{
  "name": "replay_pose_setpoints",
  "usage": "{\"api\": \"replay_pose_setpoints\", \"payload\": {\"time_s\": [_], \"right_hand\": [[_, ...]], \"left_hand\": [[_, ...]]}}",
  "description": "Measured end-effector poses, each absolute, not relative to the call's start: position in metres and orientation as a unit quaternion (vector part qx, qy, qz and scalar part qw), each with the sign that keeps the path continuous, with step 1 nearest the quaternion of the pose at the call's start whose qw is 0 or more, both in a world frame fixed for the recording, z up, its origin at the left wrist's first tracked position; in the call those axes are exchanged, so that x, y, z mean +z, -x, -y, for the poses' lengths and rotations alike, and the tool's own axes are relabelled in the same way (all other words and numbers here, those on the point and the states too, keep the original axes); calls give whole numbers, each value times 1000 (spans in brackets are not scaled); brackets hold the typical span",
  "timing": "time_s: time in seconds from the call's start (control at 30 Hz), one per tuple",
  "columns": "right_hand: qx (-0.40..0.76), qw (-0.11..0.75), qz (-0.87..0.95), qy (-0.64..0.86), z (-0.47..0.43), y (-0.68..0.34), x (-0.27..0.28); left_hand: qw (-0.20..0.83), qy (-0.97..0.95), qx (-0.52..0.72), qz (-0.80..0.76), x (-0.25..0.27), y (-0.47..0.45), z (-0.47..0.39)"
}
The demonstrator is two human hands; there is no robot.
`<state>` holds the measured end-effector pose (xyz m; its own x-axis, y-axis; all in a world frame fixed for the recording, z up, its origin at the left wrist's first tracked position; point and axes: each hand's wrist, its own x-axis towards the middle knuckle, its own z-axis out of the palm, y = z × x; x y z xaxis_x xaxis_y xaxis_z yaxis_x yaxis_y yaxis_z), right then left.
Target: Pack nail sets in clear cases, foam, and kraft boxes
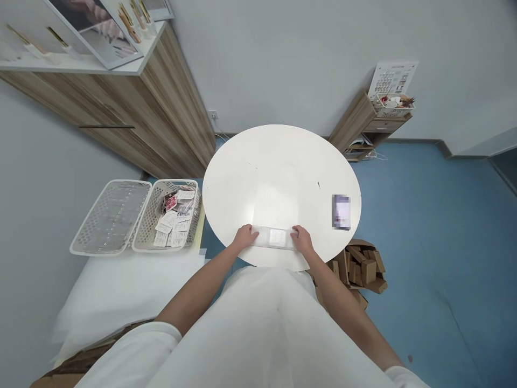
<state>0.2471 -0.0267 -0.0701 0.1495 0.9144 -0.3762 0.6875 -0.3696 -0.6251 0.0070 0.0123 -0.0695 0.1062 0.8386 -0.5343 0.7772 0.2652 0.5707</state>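
A thin, translucent white packing sheet [277,207] lies on the round white table [230,161], its near end folded into a band across the front. Within this band sits a small white rectangular item [277,237]; whether it is under or on top of a layer I cannot tell. My left hand [245,237] pinches the band's left end between thumb and fingers. At the opposite end, my right hand [302,238] grips the sheet the same way. Both hands rest close to the tabletop near my body.
A phone-like object [341,212], blurred, lies at the table's right. Left of the table stand a white basket of cards and packets [137,237], another basket with clear items [81,242], and stacked white sheets [133,285]. Cardboard boxes [368,271] are low at right.
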Motion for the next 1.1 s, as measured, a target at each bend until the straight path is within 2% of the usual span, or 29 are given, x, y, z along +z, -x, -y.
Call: {"api": "replay_pose_setpoints", "payload": {"time_s": [0.13, 0.2, 0.27, 0.4, 0.57, 0.8, 1.0, 1.1], "right_hand": [[245, 163, 578, 761, 39, -243, -66], [196, 157, 632, 733, 45, -239, -63], [192, 131, 697, 678, 50, -235, -61], [213, 49, 770, 600, 53, -225, -60], [211, 1, 770, 602, 50, -218, -56], [279, 8, 740, 612, 64, -213, -45], [440, 19, 668, 599, 75, -220, -31], [459, 39, 657, 597, 68, -225, -29]], "left_hand": [[319, -649, 86, -685, -59, -8, -8], [252, -718, 119, -638, -53, -12, -5], [234, -797, 119, -543, -50, -19, -1], [270, -878, 47, -392, -51, -34, 3], [280, -881, 13, -382, -54, -41, 2], [315, -868, 43, -380, -50, -32, 12], [422, -801, 9, -423, -43, -22, 30], [460, -771, 26, -440, -40, -20, 28]]}}
